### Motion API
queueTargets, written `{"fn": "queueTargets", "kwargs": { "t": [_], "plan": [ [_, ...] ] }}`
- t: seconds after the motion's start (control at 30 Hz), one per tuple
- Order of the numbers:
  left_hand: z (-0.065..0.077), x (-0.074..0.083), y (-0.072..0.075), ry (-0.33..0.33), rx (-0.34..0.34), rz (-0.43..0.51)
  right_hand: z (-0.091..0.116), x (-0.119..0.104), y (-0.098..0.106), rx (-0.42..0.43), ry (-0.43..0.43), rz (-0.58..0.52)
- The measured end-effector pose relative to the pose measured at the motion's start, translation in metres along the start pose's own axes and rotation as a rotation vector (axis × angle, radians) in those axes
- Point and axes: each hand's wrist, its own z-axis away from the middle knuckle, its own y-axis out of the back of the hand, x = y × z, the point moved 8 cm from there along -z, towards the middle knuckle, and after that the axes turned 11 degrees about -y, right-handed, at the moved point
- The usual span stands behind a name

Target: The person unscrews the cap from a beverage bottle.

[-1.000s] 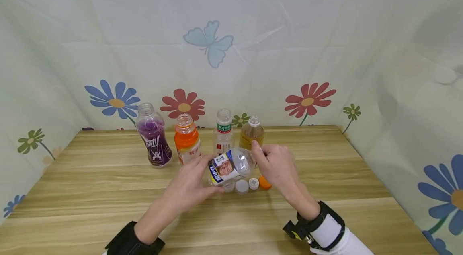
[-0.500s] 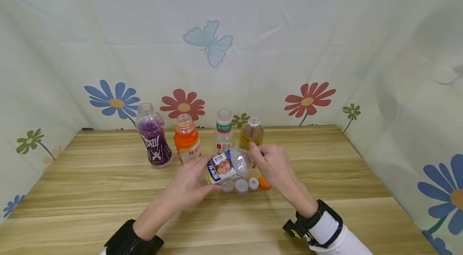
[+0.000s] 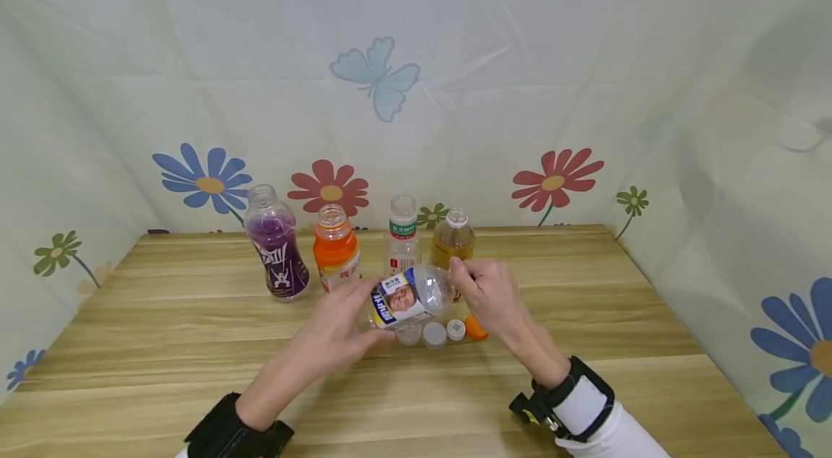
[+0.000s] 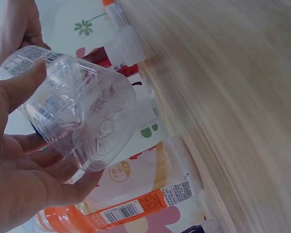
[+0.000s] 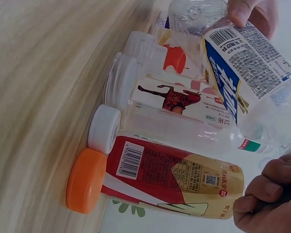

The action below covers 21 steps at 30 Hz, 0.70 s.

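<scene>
My left hand [image 3: 334, 328] grips a clear plastic bottle [image 3: 416, 299] round its base, thumb on the near side and fingers beneath. The bottle has a blue, white and yellow label with a face on it. It is held tilted above the table, neck to the right, and looks empty in the left wrist view. At the neck end, my right hand [image 3: 497, 295] has its fingers curled, the thumb laid along the neck. These fingers hide the bottle's mouth. Just below the bottle lie an orange cap [image 5: 86, 180], a small white cap [image 5: 104, 128] and wider pale caps [image 3: 434, 335].
Behind the hands stand uncapped bottles: a purple-labelled one [image 3: 276, 248], an orange one [image 3: 336, 252], a clear one with a green band [image 3: 403, 230] and a yellow one [image 3: 453, 238]. The wooden table [image 3: 195, 342] meets a flower-print curtain [image 3: 455, 118] at the back.
The tilted bottle and my left hand have shifted slightly to the left. My right hand stays at the neck end, nearly in place. The standing bottles and caps have not moved.
</scene>
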Motion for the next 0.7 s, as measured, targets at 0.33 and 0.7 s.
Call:
{"fn": "queueTargets", "kwargs": {
  "t": [0.33, 0.7],
  "plan": [
    [0.000, -0.001, 0.001, -0.021, -0.020, 0.046, 0.000, -0.005, 0.002, 0.028, 0.187, -0.033],
    [0.001, -0.007, 0.000, 0.009, -0.020, 0.099, 0.000, -0.010, 0.001, -0.010, 0.233, 0.073]
  ]
}}
